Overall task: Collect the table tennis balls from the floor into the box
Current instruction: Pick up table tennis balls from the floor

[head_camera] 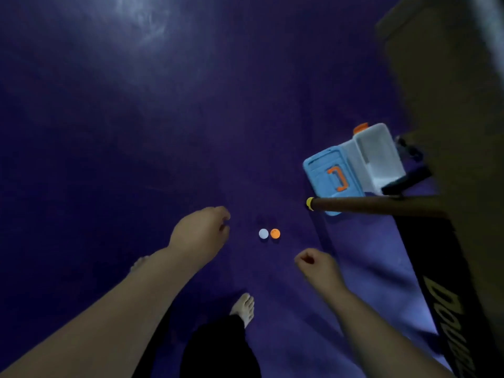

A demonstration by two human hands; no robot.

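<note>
A white ball and an orange ball lie side by side, touching, on the purple floor. The box stands open to the right of them, white inside, with a light-blue lid folded out and an orange handle on it. My left hand hangs to the left of the balls, fingers curled in, and nothing shows in it. My right hand is below and right of the balls, closed in a loose fist. Neither hand touches a ball.
A table tennis table fills the right edge, with a brown net post tipped by a yellow cap and a black net below it. My bare foot and dark trouser leg are at the bottom centre.
</note>
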